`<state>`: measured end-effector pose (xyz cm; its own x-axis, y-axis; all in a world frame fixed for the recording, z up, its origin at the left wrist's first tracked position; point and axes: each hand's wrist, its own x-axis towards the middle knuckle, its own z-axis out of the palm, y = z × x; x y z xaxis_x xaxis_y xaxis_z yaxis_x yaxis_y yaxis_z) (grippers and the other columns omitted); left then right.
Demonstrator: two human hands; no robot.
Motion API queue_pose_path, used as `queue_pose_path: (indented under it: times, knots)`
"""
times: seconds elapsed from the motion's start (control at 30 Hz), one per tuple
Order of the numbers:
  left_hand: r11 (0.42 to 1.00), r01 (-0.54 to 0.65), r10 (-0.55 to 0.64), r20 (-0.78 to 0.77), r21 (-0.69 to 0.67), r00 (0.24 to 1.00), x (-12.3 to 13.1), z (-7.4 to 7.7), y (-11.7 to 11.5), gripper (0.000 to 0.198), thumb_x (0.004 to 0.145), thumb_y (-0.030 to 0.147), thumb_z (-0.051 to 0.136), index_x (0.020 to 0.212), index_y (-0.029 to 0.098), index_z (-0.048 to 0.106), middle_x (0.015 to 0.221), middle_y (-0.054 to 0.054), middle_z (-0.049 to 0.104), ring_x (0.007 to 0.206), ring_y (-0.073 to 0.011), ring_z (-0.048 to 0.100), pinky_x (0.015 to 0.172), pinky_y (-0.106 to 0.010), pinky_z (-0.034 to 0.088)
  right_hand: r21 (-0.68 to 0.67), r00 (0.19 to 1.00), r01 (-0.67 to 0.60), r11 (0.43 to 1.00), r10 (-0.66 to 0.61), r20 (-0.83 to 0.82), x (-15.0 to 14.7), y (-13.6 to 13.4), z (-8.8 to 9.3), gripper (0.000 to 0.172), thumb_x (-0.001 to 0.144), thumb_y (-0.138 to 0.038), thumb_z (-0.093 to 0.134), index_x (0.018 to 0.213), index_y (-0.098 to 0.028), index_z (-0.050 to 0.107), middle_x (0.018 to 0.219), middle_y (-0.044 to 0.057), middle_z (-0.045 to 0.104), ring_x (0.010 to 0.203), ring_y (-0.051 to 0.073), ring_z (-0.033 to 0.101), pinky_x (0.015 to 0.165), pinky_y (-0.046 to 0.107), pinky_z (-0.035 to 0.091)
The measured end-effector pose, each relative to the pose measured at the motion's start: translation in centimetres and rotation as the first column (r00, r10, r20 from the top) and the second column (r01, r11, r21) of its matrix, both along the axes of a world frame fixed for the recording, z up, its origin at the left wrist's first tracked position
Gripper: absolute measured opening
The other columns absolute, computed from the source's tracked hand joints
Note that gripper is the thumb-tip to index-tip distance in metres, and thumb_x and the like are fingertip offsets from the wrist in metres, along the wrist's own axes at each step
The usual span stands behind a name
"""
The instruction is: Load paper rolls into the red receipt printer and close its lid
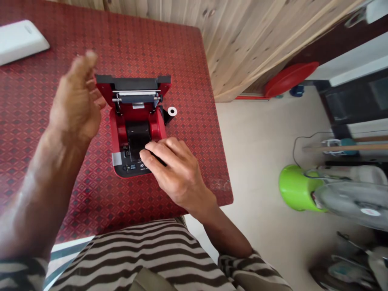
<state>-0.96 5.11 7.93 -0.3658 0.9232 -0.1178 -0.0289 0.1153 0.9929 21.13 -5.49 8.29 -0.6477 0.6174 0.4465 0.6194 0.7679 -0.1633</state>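
A small red and black printer (pixel 135 125) sits on a table with a red patterned cloth (pixel 45 169), its lid flipped open toward the far side. My right hand (pixel 176 169) rests on the printer's near right corner, fingers lying over the black front panel and the black roll bay. My left hand (pixel 77 103) hovers raised to the left of the open lid, fingers loosely spread and slightly blurred, holding nothing. A small white ring-shaped spool (pixel 172 111) lies on the cloth just right of the printer.
A flat white object (pixel 20 40) lies at the table's far left corner. The table's right edge drops to a pale floor with a green-based fan (pixel 303 188), a red round lid (pixel 289 79) against a wooden wall, and dark furniture at right.
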Motion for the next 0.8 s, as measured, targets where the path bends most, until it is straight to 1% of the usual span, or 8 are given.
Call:
queue_pose_path:
  times: [0.07, 0.17, 0.27, 0.37, 0.47, 0.6, 0.7, 0.8]
  knots:
    - [0.997, 0.036, -0.024, 0.177, -0.065, 0.984, 0.7, 0.1, -1.1, 0.011, 0.093, 0.022, 0.053, 0.088, 0.012, 0.052, 0.083, 0.001, 0.055, 0.077, -0.0105, 0.061, 0.080, -0.030, 0.051, 0.047, 0.999, 0.033, 0.998, -0.032, -0.036, 0.1, -0.4, -0.4, 0.015, 0.099, -0.011, 0.059, 0.104, -0.014, 0.072, 0.106, 0.007, 0.076, 0.088, 0.018, 0.060, 0.074, 0.035, 0.051]
    - [0.989, 0.134, -0.109, 0.305, -0.065, 0.946, 1.7, 0.2, -4.5, 0.010, 0.088, 0.017, 0.056, 0.083, 0.011, 0.062, 0.077, -0.001, 0.061, 0.068, -0.0083, 0.055, 0.081, -0.028, 0.053, 0.044, 0.994, 0.081, 0.996, -0.078, -0.073, 0.2, -1.2, -0.9, 0.012, 0.097, -0.014, 0.064, 0.107, -0.012, 0.071, 0.106, 0.008, 0.077, 0.086, 0.018, 0.061, 0.075, 0.035, 0.052]
    - [0.983, 0.163, -0.128, 0.312, -0.086, 0.941, 2.1, -0.7, -7.9, 0.019, 0.087, 0.020, 0.063, 0.103, 0.013, 0.071, 0.102, -0.006, 0.074, 0.091, -0.0150, 0.067, 0.096, -0.033, 0.055, 0.022, 0.990, 0.116, 0.993, -0.114, -0.082, 0.4, -1.9, -1.3, 0.016, 0.098, -0.016, 0.063, 0.113, -0.013, 0.068, 0.110, 0.009, 0.077, 0.092, 0.019, 0.064, 0.078, 0.036, 0.054]
    - [0.986, 0.149, -0.129, 0.217, -0.079, 0.968, 1.8, -2.3, -9.9, 0.038, 0.083, 0.031, 0.077, 0.119, 0.019, 0.071, 0.120, -0.007, 0.075, 0.108, -0.0221, 0.070, 0.106, -0.041, 0.054, 0.008, 0.984, 0.137, 0.991, -0.135, -0.115, 0.5, -2.5, -1.5, 0.021, 0.097, -0.016, 0.064, 0.118, -0.013, 0.066, 0.115, 0.011, 0.077, 0.100, 0.021, 0.067, 0.083, 0.038, 0.056]
    - [0.988, 0.149, -0.144, 0.121, -0.036, 0.982, 1.4, -3.5, -10.5, 0.048, 0.083, 0.038, 0.080, 0.127, 0.024, 0.069, 0.130, -0.006, 0.073, 0.122, -0.0253, 0.067, 0.112, -0.044, 0.051, -0.005, 0.978, 0.152, 0.988, -0.151, -0.144, 0.5, -2.9, -1.7, 0.023, 0.096, -0.014, 0.065, 0.119, -0.015, 0.065, 0.117, 0.011, 0.077, 0.101, 0.021, 0.068, 0.085, 0.039, 0.058]
    - [0.982, 0.189, -0.189, 0.026, 0.007, 0.982, 1.1, -3.8, -10.4, 0.051, 0.086, 0.039, 0.077, 0.134, 0.025, 0.066, 0.131, -0.006, 0.072, 0.119, -0.0249, 0.068, 0.105, -0.041, 0.055, 0.014, 0.964, 0.189, 0.982, -0.183, -0.195, 0.5, -3.4, -2.0, 0.027, 0.092, -0.013, 0.070, 0.118, -0.015, 0.065, 0.114, 0.012, 0.078, 0.098, 0.023, 0.070, 0.087, 0.040, 0.059]
    - [0.976, 0.215, -0.215, -0.021, 0.010, 0.976, 1.0, -3.5, -10.3, 0.049, 0.088, 0.038, 0.075, 0.134, 0.025, 0.066, 0.131, -0.006, 0.072, 0.112, -0.0229, 0.070, 0.101, -0.040, 0.057, -0.014, 0.952, 0.226, 0.974, -0.224, -0.210, 0.5, -3.6, -2.2, 0.028, 0.093, -0.016, 0.068, 0.121, -0.020, 0.064, 0.129, 0.013, 0.074, 0.116, 0.025, 0.069, 0.095, 0.042, 0.060]
    - [0.972, 0.233, -0.232, -0.034, 0.013, 0.972, 1.0, -3.4, -10.3, 0.049, 0.089, 0.038, 0.074, 0.135, 0.024, 0.065, 0.131, -0.007, 0.072, 0.109, -0.0222, 0.070, 0.101, -0.040, 0.058, -0.050, 0.950, 0.235, 0.971, -0.240, -0.200, 0.3, -3.6, -2.3, 0.026, 0.095, -0.018, 0.065, 0.121, -0.021, 0.062, 0.140, 0.013, 0.068, 0.135, 0.025, 0.062, 0.105, 0.044, 0.056]
